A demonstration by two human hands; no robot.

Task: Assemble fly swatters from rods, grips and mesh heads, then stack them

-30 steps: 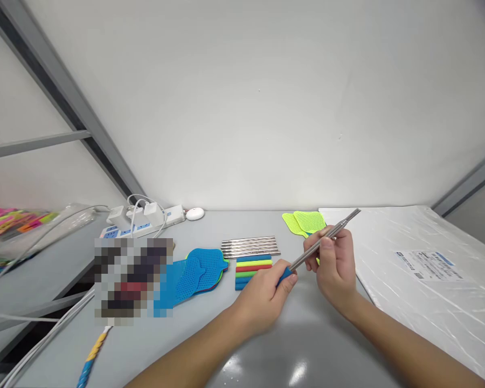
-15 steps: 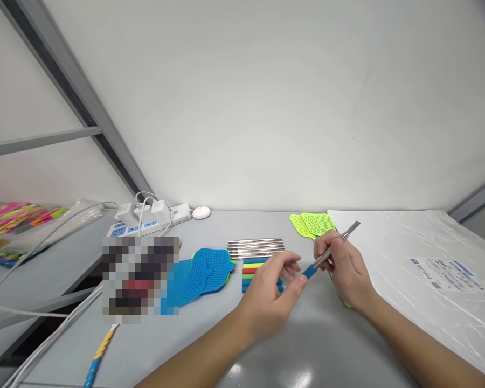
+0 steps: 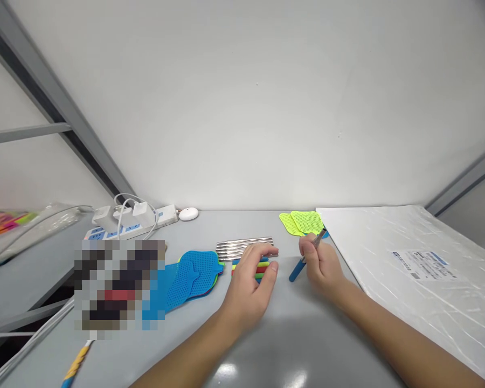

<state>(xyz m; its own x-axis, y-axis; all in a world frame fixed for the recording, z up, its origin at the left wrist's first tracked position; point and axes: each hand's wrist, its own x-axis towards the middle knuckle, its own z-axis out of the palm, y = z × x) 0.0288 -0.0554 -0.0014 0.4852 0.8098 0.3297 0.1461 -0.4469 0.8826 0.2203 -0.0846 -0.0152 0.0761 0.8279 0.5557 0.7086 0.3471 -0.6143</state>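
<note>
My right hand [image 3: 318, 264] is closed around a telescopic metal rod with a blue handle [image 3: 297, 270] at its lower end. The bare metal tip slants up past my thumb, and the middle of the rod is hidden in my fist. Over the loose coloured handles [image 3: 262, 264] hovers my left hand [image 3: 249, 283], its thumb and fingers apart and nothing between them. Those handles are blue, yellow-green and red, partly covered by the hand. Just behind them lies a row of silver telescopic rods [image 3: 244, 245]. Whether my left fingertips touch anything is unclear.
Blue perforated fly swatter heads [image 3: 202, 269] are stacked left, beside a pixelated patch. Yellow-green swatter heads [image 3: 307, 222] lie behind my right hand. A white plastic-wrapped package [image 3: 372, 231] covers the right side. A power strip [image 3: 165, 214] with plugs and cables stands back left.
My left hand has drawn away from the blue handle, toward the loose handles. In my right hand the rod has tipped steeper. The whole view has shifted, so the table things appear farther left.
</note>
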